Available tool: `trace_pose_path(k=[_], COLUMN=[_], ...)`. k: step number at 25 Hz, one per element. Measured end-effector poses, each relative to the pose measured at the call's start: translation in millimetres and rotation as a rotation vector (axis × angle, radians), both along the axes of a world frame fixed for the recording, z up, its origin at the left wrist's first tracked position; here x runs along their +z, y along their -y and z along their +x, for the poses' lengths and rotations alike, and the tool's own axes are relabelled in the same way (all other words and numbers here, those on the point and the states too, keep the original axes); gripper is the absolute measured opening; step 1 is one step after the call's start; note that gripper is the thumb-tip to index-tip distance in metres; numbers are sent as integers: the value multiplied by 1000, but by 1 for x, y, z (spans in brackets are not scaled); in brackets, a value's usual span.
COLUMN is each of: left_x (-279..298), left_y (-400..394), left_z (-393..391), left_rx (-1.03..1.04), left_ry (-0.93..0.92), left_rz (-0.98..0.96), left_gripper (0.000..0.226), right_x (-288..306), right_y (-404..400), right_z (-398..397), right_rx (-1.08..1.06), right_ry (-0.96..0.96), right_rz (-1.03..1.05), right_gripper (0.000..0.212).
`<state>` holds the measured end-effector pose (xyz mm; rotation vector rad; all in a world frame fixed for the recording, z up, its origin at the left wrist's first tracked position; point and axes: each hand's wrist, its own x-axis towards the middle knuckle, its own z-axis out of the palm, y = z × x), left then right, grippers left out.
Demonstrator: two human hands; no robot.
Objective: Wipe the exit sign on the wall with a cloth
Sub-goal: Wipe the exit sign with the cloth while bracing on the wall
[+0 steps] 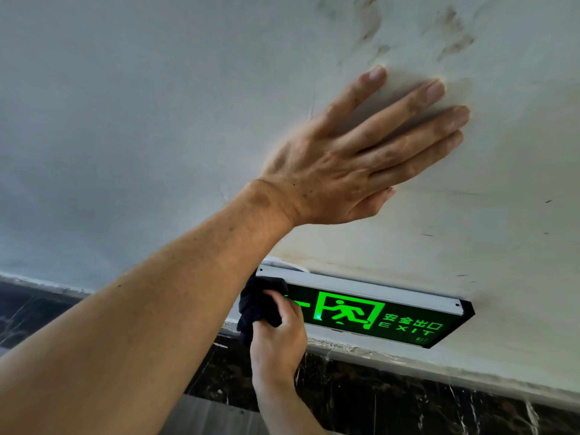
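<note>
The exit sign [386, 318] is a black panel with a lit green running figure and the word EXIT, framed in white and mounted low on the pale wall [157, 120]. My right hand [279, 337] grips a dark cloth [259, 306] and presses it against the sign's left end, covering that end. My left hand [361, 152] lies flat on the wall above the sign, fingers spread, holding nothing. My left forearm crosses the view from the lower left.
Dark smudges [452, 32] mark the wall above my left hand. A black marble skirting [376, 394] with white veins runs under the wall's lower edge. A strip of grey floor [207, 419] shows at the bottom.
</note>
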<state>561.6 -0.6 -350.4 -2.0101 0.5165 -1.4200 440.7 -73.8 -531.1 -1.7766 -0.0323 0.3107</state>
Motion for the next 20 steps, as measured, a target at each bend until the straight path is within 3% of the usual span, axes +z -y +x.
trace_pose_path(k=[10, 20], left_x=[1, 4], left_y=[2, 3], left_z=[-3, -6], left_rx=[-33, -28], left_ry=[-14, -23], left_rz=[-18, 14], left_gripper=[53, 53], right_x=[-23, -42], right_y=[-8, -14], right_z=[-5, -8], right_rx=[-22, -1], right_ry=[35, -116], right_rz=[-108, -171], right_gripper=[50, 54])
